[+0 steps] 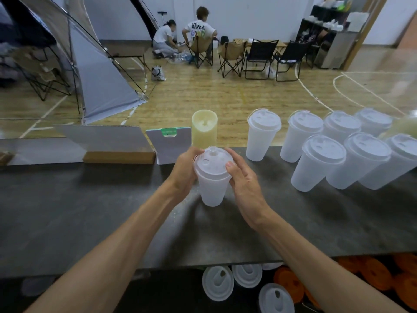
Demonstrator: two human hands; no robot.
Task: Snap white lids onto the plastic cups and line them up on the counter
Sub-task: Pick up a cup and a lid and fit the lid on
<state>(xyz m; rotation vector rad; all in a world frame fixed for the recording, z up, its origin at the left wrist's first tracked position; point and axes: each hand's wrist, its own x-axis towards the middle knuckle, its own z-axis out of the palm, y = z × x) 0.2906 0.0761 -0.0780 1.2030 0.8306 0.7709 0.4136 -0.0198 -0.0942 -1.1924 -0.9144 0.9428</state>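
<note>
A translucent plastic cup (212, 190) stands on the dark counter (90, 211) in front of me, with a white lid (212, 162) on its rim. My left hand (184, 171) curls round the lid's left edge. My right hand (244, 179) grips the lid's right edge, thumb on top. To the right, several lidded cups (320, 162) stand in two rows. Spare white lids (217, 283) lie below the counter's front edge.
A pale yellow cylinder (204, 127) and a small card stand (169, 145) sit just behind the held cup. A flat board on a wooden base (112, 145) lies at the left. Orange rolls (383, 276) fill the shelf below. Folding chairs, a tent and two people are far behind.
</note>
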